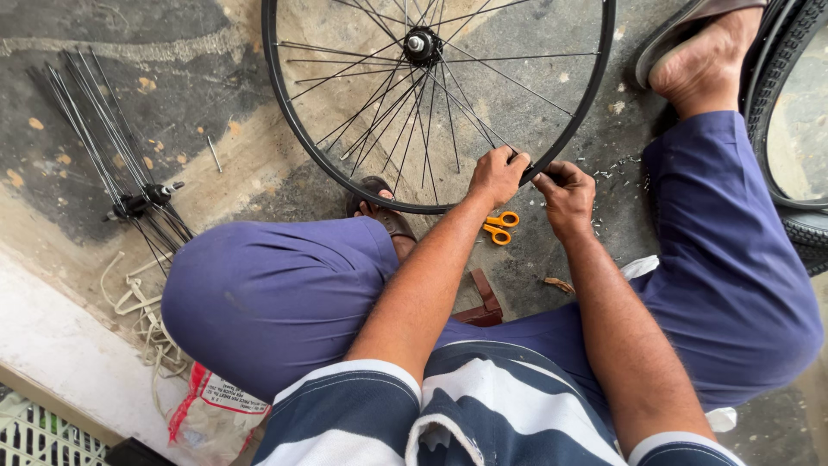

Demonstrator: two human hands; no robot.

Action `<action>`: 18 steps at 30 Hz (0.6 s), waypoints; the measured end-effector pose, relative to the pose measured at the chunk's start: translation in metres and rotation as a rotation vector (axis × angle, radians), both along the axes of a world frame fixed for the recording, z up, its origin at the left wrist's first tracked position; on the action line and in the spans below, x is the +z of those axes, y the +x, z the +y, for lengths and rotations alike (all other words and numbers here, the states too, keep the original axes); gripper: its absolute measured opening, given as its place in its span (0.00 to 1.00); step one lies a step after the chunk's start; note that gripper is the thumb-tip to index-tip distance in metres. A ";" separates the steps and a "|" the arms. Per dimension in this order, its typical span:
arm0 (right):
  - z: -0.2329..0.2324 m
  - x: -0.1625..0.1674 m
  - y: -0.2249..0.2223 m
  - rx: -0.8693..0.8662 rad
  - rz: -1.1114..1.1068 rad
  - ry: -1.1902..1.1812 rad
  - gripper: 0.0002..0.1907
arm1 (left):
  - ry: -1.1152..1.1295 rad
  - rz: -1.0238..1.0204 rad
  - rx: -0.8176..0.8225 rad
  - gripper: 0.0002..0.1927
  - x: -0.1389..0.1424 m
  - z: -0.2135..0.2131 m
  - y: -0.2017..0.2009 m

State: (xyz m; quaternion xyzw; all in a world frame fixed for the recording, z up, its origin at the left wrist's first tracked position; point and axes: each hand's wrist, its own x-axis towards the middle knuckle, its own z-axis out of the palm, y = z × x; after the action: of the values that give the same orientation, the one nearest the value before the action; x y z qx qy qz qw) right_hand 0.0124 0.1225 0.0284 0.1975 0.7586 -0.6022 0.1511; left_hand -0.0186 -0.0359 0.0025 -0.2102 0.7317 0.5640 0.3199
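Note:
A bicycle wheel rim (293,121) with thin spokes and a hub (421,43) stands on the concrete floor in front of me. My left hand (497,175) grips the lower rim where a spoke meets it. My right hand (565,192) pinches the rim just to the right, fingers closed on it; a small tool may be in it, but I cannot tell. Orange-handled scissors (500,228) lie on the floor just under my hands. I sit low, with blue trousers and sandalled feet.
A hub with loose spokes fanned out (142,200) lies at the left, with white cord (138,302) and a plastic bag (211,414) below it. A tyred wheel (776,103) stands at the right edge. Small bits litter the floor near my right hand.

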 end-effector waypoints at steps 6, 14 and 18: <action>-0.005 0.005 0.002 0.043 0.180 0.034 0.08 | 0.193 0.083 0.068 0.18 -0.003 -0.002 0.004; -0.005 0.025 -0.003 0.128 0.125 0.124 0.10 | -0.107 0.186 0.000 0.20 -0.004 0.008 0.008; 0.007 0.019 -0.007 0.114 0.058 0.001 0.12 | 0.132 0.246 0.013 0.20 -0.007 0.000 0.009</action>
State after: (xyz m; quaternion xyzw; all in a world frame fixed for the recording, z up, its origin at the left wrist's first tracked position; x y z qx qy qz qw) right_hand 0.0059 0.1297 0.0472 0.1365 0.7729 -0.5978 0.1633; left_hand -0.0093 -0.0359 -0.0044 -0.1227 0.7254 0.6343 0.2374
